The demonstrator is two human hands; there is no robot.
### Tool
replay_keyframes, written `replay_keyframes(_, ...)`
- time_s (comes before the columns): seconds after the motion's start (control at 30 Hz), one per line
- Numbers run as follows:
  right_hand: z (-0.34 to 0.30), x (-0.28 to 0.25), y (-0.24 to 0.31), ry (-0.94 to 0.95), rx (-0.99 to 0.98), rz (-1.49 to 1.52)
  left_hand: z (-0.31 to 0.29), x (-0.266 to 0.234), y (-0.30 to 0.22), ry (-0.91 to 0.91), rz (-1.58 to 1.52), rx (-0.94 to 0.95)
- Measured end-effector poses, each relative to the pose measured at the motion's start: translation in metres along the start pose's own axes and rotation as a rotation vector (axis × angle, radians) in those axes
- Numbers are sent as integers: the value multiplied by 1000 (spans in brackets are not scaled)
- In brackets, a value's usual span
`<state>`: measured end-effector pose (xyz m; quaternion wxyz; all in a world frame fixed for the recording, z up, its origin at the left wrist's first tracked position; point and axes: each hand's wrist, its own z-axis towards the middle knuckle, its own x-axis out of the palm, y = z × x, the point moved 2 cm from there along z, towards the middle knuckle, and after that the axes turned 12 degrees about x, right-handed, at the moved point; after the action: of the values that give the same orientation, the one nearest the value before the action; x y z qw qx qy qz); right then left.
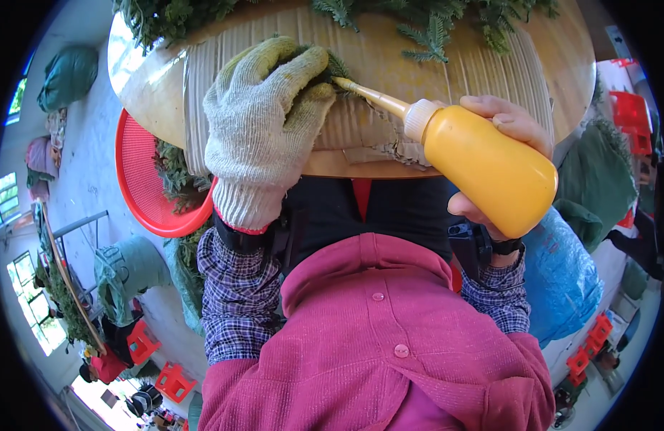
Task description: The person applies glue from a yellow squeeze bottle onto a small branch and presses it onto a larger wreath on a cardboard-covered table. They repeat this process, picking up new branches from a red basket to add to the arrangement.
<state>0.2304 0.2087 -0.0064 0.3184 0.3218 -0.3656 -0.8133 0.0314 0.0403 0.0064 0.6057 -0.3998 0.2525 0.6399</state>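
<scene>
My left hand (264, 122), in a white knitted glove with yellowed fingertips, pinches a small green fir sprig (336, 66) over the cardboard (501, 86). Most of the sprig is hidden behind the gloved fingers. My bare right hand (511, 122) is wrapped around a squeeze bottle (490, 169) filled with something yellow-orange. The bottle lies tilted, and its long, narrow nozzle (379, 98) points left, its tip at the sprig beside my left fingertips. Whether liquid is coming out cannot be made out.
Fir branches (432, 36) lie along the far side of the round table (572, 65). A red basket (124, 172) holding greenery stands at the table's left. A blue plastic bag (565, 280) sits by my right forearm, with green sacks (597, 169) beyond. Red stools (175, 381) stand farther off.
</scene>
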Motion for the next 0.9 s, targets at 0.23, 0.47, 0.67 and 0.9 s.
replay_keyframes(0.23,-2,0,-4,-19,-12,39,-1,2,0,-11,107,14)
replay_keyframes(0.47,-5,-3,-3,-28,6,30,-2,3,0,-9,111,2)
replay_keyframes(0.67,-7,-7,-3,-15,-2,12,-2,4,1,-13,93,10)
replay_keyframes(0.9,-9,-16,-1,24,23,-19,-2,4,1,-22,92,8)
